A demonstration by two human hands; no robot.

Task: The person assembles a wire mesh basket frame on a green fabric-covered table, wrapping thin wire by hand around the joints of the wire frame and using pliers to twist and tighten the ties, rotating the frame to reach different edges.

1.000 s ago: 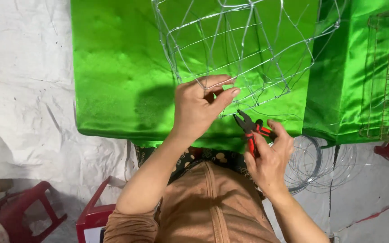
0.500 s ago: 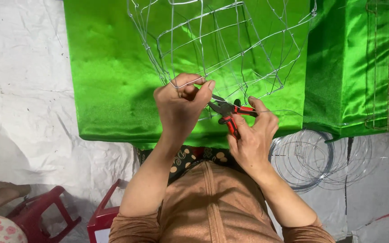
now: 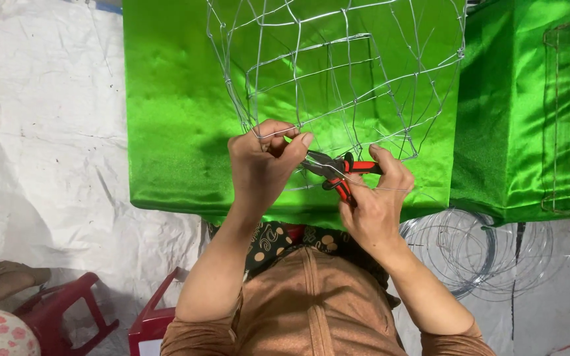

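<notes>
Pliers (image 3: 338, 170) had closed toward left hand (image 3: 265, 161), which pinched wire frame (image 3: 338, 86) near table's (image 3: 166, 132) front edge; right hand (image 3: 374, 198) gripped handles. Risk: jaws nipping fingertips.

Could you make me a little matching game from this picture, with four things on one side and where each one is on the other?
Things:
1. pliers
2. wire frame
3. coil of wire
4. red stool

Places:
A. on the floor at lower left
B. on the green cloth, pinched at its near edge by the left hand
C. gripped in the right hand
D. on the floor by the right forearm, below the cloth's edge

Pairs: 1-C, 2-B, 3-D, 4-A
</notes>
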